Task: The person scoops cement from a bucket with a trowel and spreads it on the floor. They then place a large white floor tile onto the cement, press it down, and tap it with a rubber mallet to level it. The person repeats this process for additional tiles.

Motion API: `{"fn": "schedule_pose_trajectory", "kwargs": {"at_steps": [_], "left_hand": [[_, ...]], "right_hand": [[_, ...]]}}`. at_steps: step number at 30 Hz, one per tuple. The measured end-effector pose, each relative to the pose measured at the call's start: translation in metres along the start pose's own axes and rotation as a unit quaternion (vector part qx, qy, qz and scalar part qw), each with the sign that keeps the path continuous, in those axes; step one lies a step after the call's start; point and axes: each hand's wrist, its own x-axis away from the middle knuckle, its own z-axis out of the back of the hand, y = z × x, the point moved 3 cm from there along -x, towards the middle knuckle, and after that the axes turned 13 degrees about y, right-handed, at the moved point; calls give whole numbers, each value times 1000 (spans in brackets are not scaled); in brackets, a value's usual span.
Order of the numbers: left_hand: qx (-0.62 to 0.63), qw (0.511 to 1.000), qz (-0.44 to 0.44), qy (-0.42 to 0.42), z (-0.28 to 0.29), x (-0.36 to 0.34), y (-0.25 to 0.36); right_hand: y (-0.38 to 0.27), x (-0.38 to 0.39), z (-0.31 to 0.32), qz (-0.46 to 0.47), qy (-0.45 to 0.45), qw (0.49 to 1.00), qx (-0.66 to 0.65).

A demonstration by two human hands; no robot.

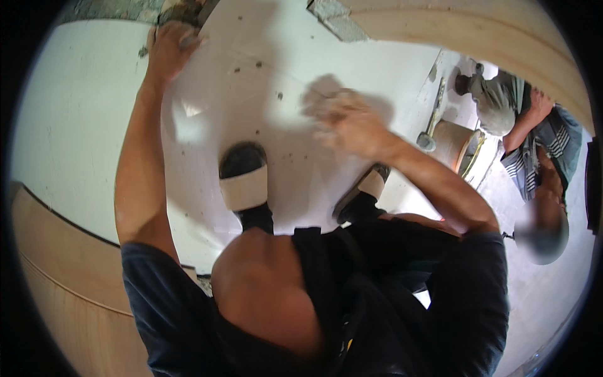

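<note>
My left hand (171,50) reaches to the far left, at the back edge of the glossy white tile (81,94), beside a dark rough gap (188,11). Its fingers are curled there; a greyish lump shows by them, but what they grip is unclear. Over the pale floor in front of my feet, my right hand (352,125) is smeared by motion. Something grey blurs around its fingertips, either dust or a held thing. Small dark crumbs (259,65) lie scattered on the tiles between my hands.
My sandals (244,182) stand on the tiles. Rightward are a bucket (449,151), a long-handled tool with a grey head (427,141), and a co-worker in striped clothing (524,166). Wooden panels border the upper right (465,25) and lower left (75,283).
</note>
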Motion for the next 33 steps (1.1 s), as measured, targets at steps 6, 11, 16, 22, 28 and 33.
{"fn": "schedule_pose_trajectory", "kwargs": {"at_steps": [6,11,16,22,28,33], "left_hand": [[-14,996,27,-84,21,-11,19],[-162,985,56,-17,29,1,41],[-199,975,100,14,24,25,60],[-204,974,95,-24,21,52,71],[-190,972,113,-73,30,66,65],[-174,970,114,-124,52,66,71]], "right_hand": [[112,181,41,-273,-60,955,100],[162,280,26,-395,-2,915,83],[163,314,-62,-453,86,886,-39],[147,304,-169,-520,152,823,-169],[161,269,-193,-488,291,788,-237],[176,250,-196,-515,361,743,-228]]}}
